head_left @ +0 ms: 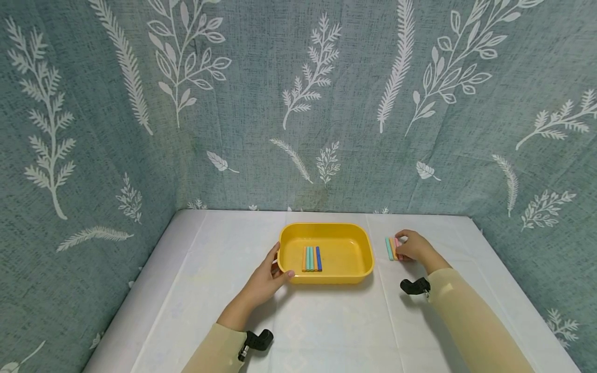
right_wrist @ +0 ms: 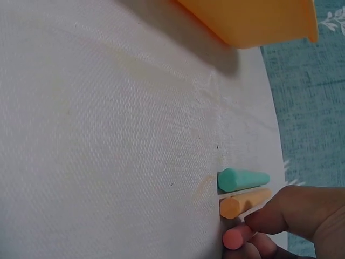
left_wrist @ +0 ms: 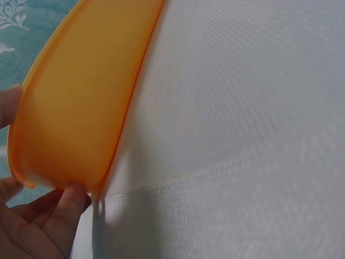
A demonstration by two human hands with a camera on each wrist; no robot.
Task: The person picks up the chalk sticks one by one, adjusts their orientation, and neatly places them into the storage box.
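your left hand [head_left: 267,280] curled round the 9 o'clock rim of the yellow tray [head_left: 354,259], four chalk sticks [head_left: 312,258] inside it, your right hand [head_left: 416,247] at 3 o'clock pinching the pink chalk [right_wrist: 235,237] beside the orange chalk [right_wrist: 243,204] and green chalk [right_wrist: 242,179] on the white worktop [head_left: 326,326]

The tray [head_left: 326,233] by the left hand [head_left: 266,280] is yellow and holds sticks [head_left: 312,258] of orange, teal, orange and blue. At the right hand [head_left: 415,248] lie a teal stick [right_wrist: 243,179], an orange stick [right_wrist: 242,203] and a pink stick [right_wrist: 236,236]. The cloth [head_left: 326,321] beneath is white; the backdrop [head_left: 298,103] is grey-teal with white leaf sprigs. Both sleeves [head_left: 471,321] are beige.
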